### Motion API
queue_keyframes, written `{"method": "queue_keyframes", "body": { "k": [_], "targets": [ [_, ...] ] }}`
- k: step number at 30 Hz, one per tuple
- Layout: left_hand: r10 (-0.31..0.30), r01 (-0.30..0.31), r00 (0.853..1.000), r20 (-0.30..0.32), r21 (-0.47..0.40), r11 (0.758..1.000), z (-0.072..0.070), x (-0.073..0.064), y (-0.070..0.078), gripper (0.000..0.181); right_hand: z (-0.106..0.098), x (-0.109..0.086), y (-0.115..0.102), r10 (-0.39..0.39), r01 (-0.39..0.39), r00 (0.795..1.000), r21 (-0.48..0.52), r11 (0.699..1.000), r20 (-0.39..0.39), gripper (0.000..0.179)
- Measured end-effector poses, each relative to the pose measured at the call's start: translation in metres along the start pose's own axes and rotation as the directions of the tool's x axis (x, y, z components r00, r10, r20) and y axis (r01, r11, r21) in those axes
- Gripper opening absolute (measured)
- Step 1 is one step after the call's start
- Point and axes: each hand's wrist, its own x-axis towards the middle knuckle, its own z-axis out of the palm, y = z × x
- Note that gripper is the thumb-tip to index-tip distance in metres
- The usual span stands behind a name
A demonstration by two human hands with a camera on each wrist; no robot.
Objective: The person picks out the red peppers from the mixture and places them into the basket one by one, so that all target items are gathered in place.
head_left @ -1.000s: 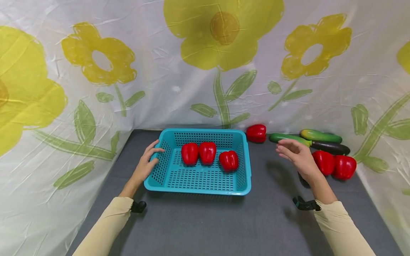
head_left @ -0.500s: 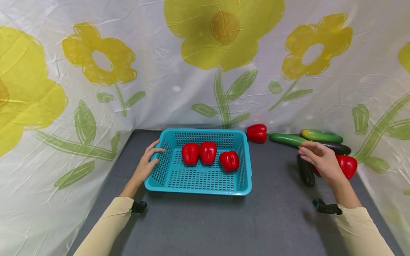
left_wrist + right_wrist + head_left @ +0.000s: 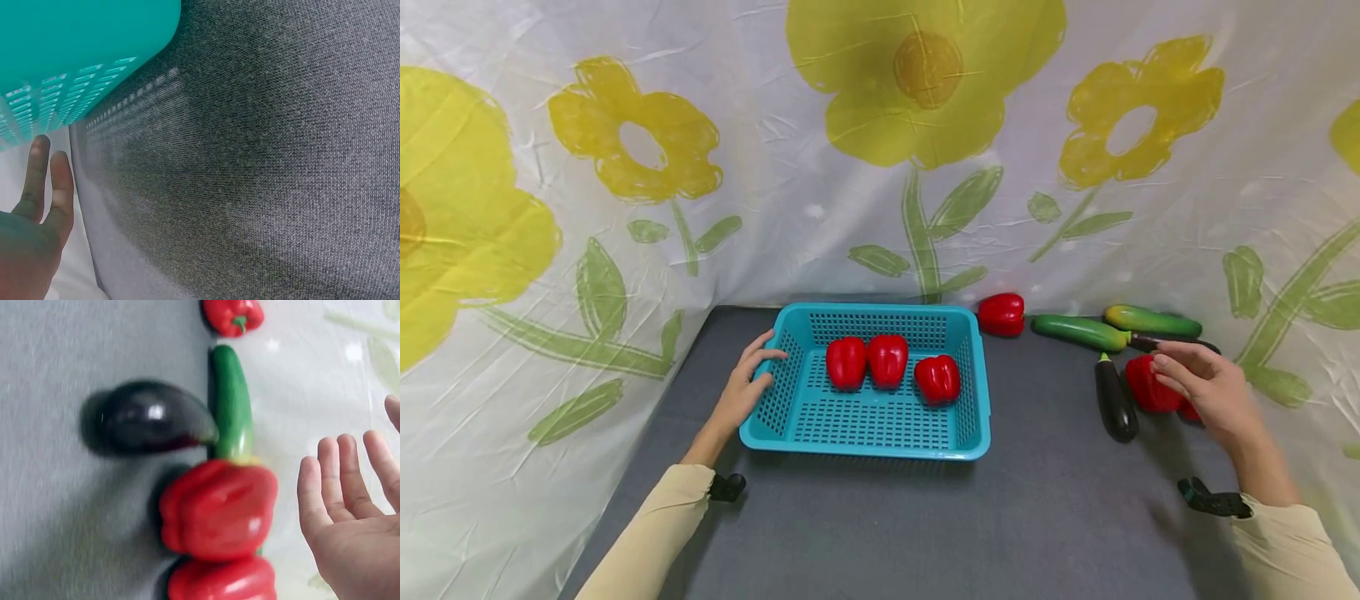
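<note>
My left hand (image 3: 743,390) is at the left side of a blue plastic basket (image 3: 865,451), its fingers loosely extended at the rim. In the left wrist view, two fingertips (image 3: 40,145) lie against or just beside the perforated wall; contact is unclear. Three red bell peppers (image 3: 887,361) sit in the basket. My right hand (image 3: 1217,396) hovers over two more red bell peppers (image 3: 1150,385), partly hiding them, and holds nothing. The right wrist view shows its fingers apart from the nearer bell pepper (image 3: 219,509). A dark eggplant (image 3: 1116,402) lies left of these peppers.
Behind the hand lie a green cucumber-like vegetable (image 3: 1078,332), a yellow-green one (image 3: 1152,321) and a dark one (image 3: 1142,342), mostly hidden. Another red bell pepper (image 3: 1000,314) rests beside the basket's back right corner. A flowered curtain (image 3: 820,242) borders the grey table (image 3: 880,525).
My right hand has moved rightward from beside the vegetables to above the two red bell peppers, uncovering the eggplant. The left hand and basket have stayed in place.
</note>
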Motion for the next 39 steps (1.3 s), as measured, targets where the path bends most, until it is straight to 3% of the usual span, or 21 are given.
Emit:
{"method": "queue_keyframes", "body": {
  "k": [7,14,20,23,26,31,35,39],
  "targets": [
    [-0.008,0.008,1.000,-0.003,0.001,1.000,0.000,0.000,0.001,0.037,-0.019,-0.002,0.001,-0.012,0.013,0.998,0.014,1.000,-0.068,0.030],
    [-0.007,0.007,1.000,-0.006,-0.006,1.000,-0.001,0.000,0.001,0.037,-0.030,-0.002,-0.001,0.007,-0.024,0.994,-0.152,0.988,-0.113,0.033],
    [-0.013,0.013,1.000,0.000,-0.015,1.000,-0.001,0.000,0.001,0.037,-0.043,-0.005,0.000,-0.025,0.010,0.988,-0.096,0.995,-0.154,0.041],
    [-0.015,0.015,1.000,0.001,-0.016,1.000,-0.001,0.000,0.001,0.037,-0.051,-0.008,-0.001,-0.027,0.001,0.983,-0.143,0.990,-0.180,0.045],
    [-0.014,0.014,1.000,0.001,-0.018,1.000,-0.001,0.000,0.001,0.037,-0.058,-0.009,-0.001,-0.038,-0.021,0.978,-0.280,0.960,-0.204,0.051],
    [-0.018,0.018,1.000,0.001,-0.024,1.000,-0.001,0.000,0.002,0.037,-0.065,-0.010,0.005,-0.099,-0.037,0.967,-0.514,0.857,-0.234,0.063],
    [-0.014,0.014,1.000,0.002,-0.023,1.000,-0.001,0.000,0.002,0.037,-0.070,-0.012,0.013,-0.088,-0.069,0.966,-0.572,0.817,-0.242,0.068],
    [-0.009,0.009,1.000,-0.001,-0.021,1.000,-0.001,0.000,0.002,0.037,-0.076,-0.013,0.021,-0.035,-0.113,0.971,-0.579,0.808,-0.237,0.069]
  ]
}}
